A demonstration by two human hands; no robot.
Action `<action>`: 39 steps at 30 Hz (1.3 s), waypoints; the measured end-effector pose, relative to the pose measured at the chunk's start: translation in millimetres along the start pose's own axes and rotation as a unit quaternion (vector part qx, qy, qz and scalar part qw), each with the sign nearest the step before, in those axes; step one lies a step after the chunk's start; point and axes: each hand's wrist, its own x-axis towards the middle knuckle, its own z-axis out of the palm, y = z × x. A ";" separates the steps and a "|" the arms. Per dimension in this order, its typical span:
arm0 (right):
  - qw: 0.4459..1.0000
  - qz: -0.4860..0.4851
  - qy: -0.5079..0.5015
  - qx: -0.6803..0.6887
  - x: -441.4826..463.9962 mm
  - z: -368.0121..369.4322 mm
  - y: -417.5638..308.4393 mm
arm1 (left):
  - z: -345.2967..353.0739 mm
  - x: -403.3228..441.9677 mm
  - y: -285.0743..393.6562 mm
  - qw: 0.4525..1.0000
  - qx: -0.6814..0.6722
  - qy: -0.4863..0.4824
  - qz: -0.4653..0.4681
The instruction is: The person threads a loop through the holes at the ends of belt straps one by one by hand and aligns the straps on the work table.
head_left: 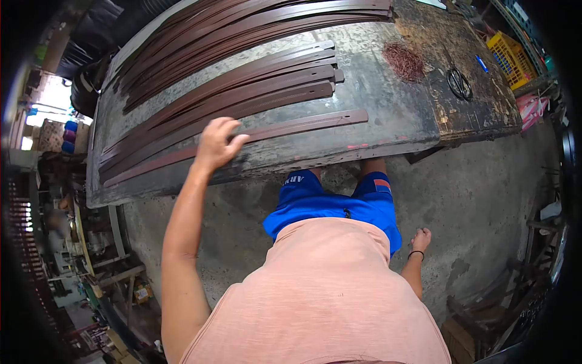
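Observation:
My left hand (219, 144) is over the table's near side, thumb apart from the bent fingers, with nothing visible in it. Beneath and beside it lies a single long brown strap, like a belt strip (309, 123), with small holes at its right end. Just beyond lies a fanned group of brown strips (267, 87) with slotted, rounded ends. My right hand (420, 240) hangs low beside my body, away from the table, its fingers loosely curled. No object shows in it. A dark band circles that wrist.
A larger stack of brown strips (242, 30) lies along the far side of the worktable (388, 112). At right are a pile of thin reddish-brown pieces (404, 62), black-handled scissors (459, 84) and a blue pen (482, 64). A yellow crate (512, 60) stands beyond the corner.

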 end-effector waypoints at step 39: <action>0.991 0.018 0.071 0.112 -4.2 -17.1 18.8 | 139.7 76.2 146.3 0.971 -0.141 0.053 0.189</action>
